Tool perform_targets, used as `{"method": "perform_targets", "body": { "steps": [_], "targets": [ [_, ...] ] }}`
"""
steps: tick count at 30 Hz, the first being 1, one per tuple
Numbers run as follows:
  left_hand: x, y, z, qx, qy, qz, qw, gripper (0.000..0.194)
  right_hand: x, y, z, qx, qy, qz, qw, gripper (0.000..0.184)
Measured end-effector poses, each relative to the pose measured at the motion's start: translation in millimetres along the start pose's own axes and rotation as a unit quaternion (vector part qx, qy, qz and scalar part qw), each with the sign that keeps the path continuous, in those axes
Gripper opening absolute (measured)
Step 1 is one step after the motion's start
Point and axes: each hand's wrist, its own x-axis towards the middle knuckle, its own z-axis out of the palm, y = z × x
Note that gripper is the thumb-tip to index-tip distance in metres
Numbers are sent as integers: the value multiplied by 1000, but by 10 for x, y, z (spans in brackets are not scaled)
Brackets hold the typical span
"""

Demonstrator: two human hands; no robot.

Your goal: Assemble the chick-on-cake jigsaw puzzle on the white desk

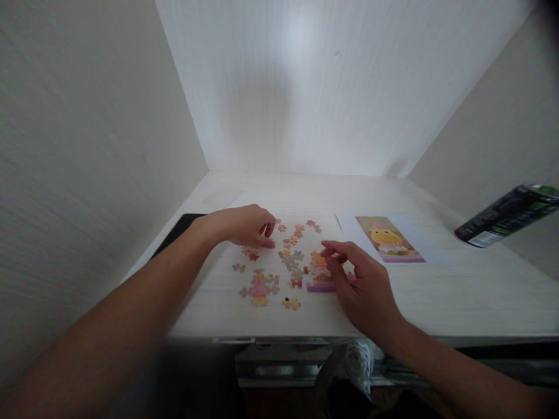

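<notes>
My left hand (251, 226) hovers over the far left of the scattered puzzle pieces, fingers bent, with a gap between thumb and forefinger and nothing visible in it. My right hand (362, 282) is above a joined puzzle section (321, 287) with a purple lower edge and partly hides it. Its thumb and fingertips come close together; whether a small piece is between them I cannot make out. At the near left lies another joined cluster (259, 288) with a pink shape. A yellow pair of pieces (291, 304) sits near the table's front edge. Loose pieces (292, 262) lie between my hands.
A printed reference picture (386, 240) of a yellow character lies on white paper to the right. Farther right, a dark drink can (506, 215) stands near the side wall. A black flat object (181, 230) is partly behind my left arm. Pale panels enclose the white table (471, 297).
</notes>
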Motion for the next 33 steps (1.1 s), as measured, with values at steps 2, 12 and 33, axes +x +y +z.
{"method": "perform_targets", "body": {
  "steps": [2,12,33],
  "targets": [
    [17,-28,15,-7,-2,-2,1000,26,18,7,7,-16,-2,3,1000,23],
    [49,-106,28,-21,20,-10,1000,19,646,182,104,-161,-136,-53,976,28],
    [-46,256,27,-21,-126,-7,992,53,858,296,285,-148,-217,-100,960,11]
  ]
}}
